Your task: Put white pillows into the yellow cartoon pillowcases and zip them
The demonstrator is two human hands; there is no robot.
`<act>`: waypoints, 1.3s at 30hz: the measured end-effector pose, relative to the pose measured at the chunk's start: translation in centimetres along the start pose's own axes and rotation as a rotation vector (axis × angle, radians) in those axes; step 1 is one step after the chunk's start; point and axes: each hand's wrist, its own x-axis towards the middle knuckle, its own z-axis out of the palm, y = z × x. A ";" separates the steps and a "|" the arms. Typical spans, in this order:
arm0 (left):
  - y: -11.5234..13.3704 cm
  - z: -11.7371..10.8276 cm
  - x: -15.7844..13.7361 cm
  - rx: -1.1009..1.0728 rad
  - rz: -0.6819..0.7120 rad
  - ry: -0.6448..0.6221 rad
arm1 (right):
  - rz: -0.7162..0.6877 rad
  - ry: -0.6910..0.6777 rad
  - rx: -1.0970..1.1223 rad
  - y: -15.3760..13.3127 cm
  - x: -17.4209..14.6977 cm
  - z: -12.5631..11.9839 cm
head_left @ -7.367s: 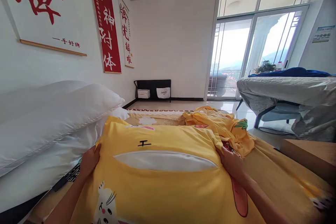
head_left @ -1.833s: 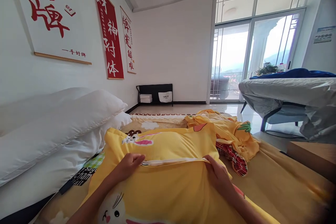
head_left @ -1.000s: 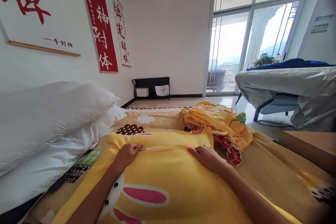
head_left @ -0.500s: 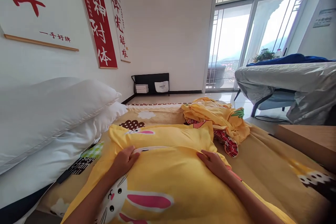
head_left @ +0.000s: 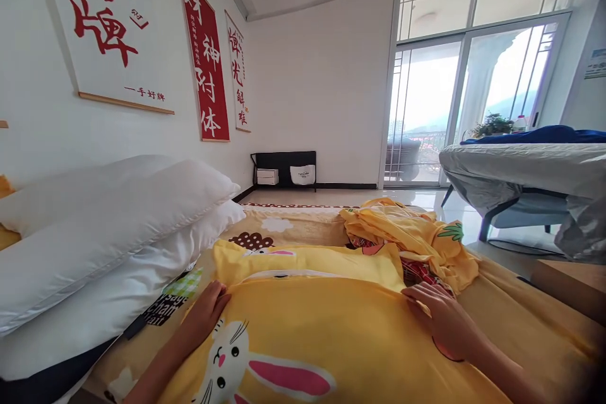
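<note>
A yellow pillowcase printed with a white rabbit with pink ears spreads out in front of me, its surface smooth and rounded. My left hand is closed on its left side near the far end. At the opposite side my right hand pinches the edge, thumb hidden under or behind the cloth. Beyond the hands a fold runs across, with a white strip showing in it. Past that fold a flatter yellow section with a smaller rabbit lies on the bed.
Two white pillows are stacked at the left. Crumpled yellow cloth with a carrot print lies at the far right of the patterned bed sheet. A plastic-covered table and a chair stand at the right, a black low stand by the wall.
My hands have moved apart, from the upper face of the pillowcase out to its two sides, and the fabric between them looks tauter. My view has tilted up and turned slightly left.
</note>
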 end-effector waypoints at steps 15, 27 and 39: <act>2.4 -0.7 -1.0 0.308 0.339 0.165 | -0.188 0.243 -0.109 0.6 -2.8 -0.8; 3.7 0.0 0.4 0.162 0.221 -0.027 | -0.332 0.330 -0.368 -2.7 -4.1 -1.8; 4.4 -0.4 1.8 0.155 0.201 0.096 | 0.002 0.074 -0.023 -0.3 -4.5 -0.1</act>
